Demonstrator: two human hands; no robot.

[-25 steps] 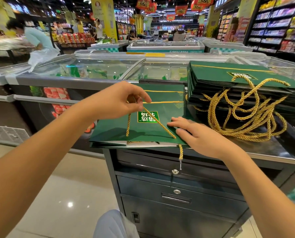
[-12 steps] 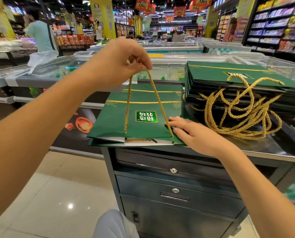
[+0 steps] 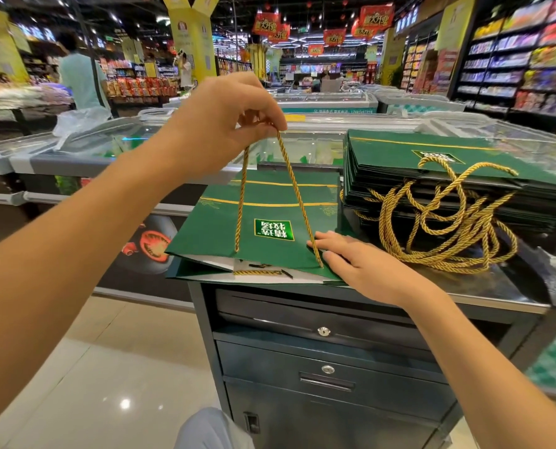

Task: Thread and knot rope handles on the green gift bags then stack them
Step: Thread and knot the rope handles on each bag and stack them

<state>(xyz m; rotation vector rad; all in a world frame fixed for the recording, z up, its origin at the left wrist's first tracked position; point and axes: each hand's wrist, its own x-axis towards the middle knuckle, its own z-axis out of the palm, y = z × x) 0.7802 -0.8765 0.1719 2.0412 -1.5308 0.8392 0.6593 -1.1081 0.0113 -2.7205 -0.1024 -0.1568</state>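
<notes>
A flat green gift bag (image 3: 224, 228) lies on the dark metal cabinet top (image 3: 497, 286), its open mouth toward me. A gold rope handle (image 3: 294, 186) runs up from two holes near the bag's mouth. My left hand (image 3: 224, 124) pinches the top of this rope loop and holds it taut above the bag. My right hand (image 3: 351, 257) lies flat on the bag's right near corner, fingers straight, pressing it down. To the right stands a stack of green bags (image 3: 448, 183) with several gold rope handles (image 3: 442, 228) spilling over its front.
The cabinet has locked drawers (image 3: 325, 354) below the top. Glass-lidded freezer chests (image 3: 108, 147) run behind and to the left. A person in a teal shirt (image 3: 79, 76) stands far left. Store shelves (image 3: 523, 59) line the right. Tiled floor (image 3: 108, 367) lies at the lower left.
My left hand has lifted the rope loop from the bag's surface up high, pulling the loose end through until the handle is taut. My right hand has stayed on the bag.
</notes>
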